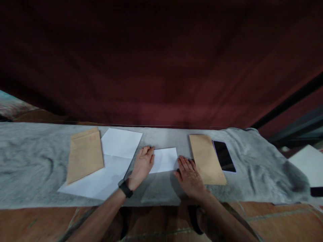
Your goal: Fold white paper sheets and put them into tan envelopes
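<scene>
A small folded sheet of white paper (164,160) lies flat on the grey cloth in front of me. My left hand (142,164), with a dark watch (125,188) at its wrist, rests palm down over the paper's left end, fingers slightly bent. At the opposite end, my right hand (189,175) lies flat, its fingers stretched out and touching or just beside the paper's right edge. Close to that hand is a brown envelope (208,159). Left of my left hand lies a larger creased sheet of white paper (114,164), partly covered by another brown envelope (85,154).
A dark-screened phone (224,156) lies right of the right-hand envelope. The grey cloth (30,168) covers a long narrow surface and is rumpled at the right. Behind it hangs a dark red curtain (161,74). Tiled floor (272,216) shows along the front edge.
</scene>
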The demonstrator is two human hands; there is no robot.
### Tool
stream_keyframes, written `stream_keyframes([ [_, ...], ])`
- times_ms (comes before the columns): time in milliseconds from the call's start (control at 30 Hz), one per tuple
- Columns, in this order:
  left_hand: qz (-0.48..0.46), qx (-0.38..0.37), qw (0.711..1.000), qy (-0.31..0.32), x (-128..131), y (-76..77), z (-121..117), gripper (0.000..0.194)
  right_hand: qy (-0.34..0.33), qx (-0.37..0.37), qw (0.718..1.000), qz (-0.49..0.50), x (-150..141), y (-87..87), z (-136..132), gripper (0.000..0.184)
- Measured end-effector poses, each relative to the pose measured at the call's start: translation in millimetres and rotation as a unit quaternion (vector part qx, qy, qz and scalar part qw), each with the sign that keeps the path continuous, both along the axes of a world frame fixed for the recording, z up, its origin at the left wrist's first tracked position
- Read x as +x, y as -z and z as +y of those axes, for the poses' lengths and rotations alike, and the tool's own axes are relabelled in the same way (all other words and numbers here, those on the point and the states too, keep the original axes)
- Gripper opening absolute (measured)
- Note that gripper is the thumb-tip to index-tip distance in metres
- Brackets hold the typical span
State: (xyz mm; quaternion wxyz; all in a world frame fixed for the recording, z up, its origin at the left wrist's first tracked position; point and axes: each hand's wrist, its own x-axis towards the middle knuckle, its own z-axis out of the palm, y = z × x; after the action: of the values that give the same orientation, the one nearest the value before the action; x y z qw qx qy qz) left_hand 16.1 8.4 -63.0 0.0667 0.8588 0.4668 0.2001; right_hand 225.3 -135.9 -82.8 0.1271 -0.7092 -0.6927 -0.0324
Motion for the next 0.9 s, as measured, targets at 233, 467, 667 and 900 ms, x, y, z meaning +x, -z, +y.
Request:
stream_keyframes([
  [233,-0.297,-0.257,0.918,-0.055,-2,-25.4,13,0.009,-0.016,0.012,0.996,0.082,11,-22.0,13,0.069],
  [467,-0.544,-0.479,0.687,-0.037,8,-56.0,-4,0.029,-0.092,0.048,0.987,0.125,-9,-42.3,21,0.062],
  [667,-0.641,-0.516,0.568,0.026,13,-59.1,-7,0.041,0.008,0.083,0.926,0.369,-9,-58.4,35,0.033],
  [900,-0.603,-0.385,0.682,-0.148,14,-37.6,-5,0.054,0.089,0.029,0.635,0.767,-28,-56.7,49,0.043],
])
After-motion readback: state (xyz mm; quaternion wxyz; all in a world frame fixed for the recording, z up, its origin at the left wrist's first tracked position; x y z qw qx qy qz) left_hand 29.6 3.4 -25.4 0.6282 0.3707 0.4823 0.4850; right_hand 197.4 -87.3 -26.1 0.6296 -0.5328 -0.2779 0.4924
